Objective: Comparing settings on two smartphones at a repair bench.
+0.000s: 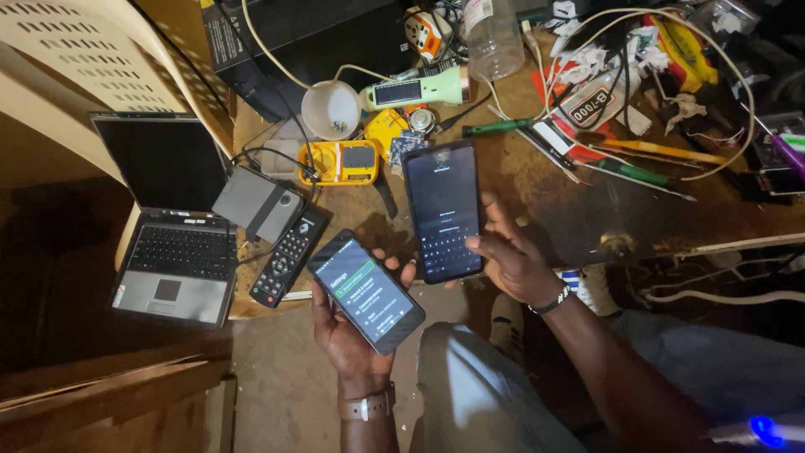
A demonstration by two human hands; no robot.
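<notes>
Now, step: you compare two lit phones.
Left hand [352, 335]: grasping small phone [366, 292], off the workbench [570, 210] front edge.
Right hand [511, 260]: gripping large phone [443, 211], at that edge.
Next: careful thumb taps.

— Where do the two phones lie?
— The small phone [366, 292] is near, left of the big phone [444, 210]. The remote [289, 255] and laptop [174, 220] lie further left; the torch [417, 89] is far.
</notes>
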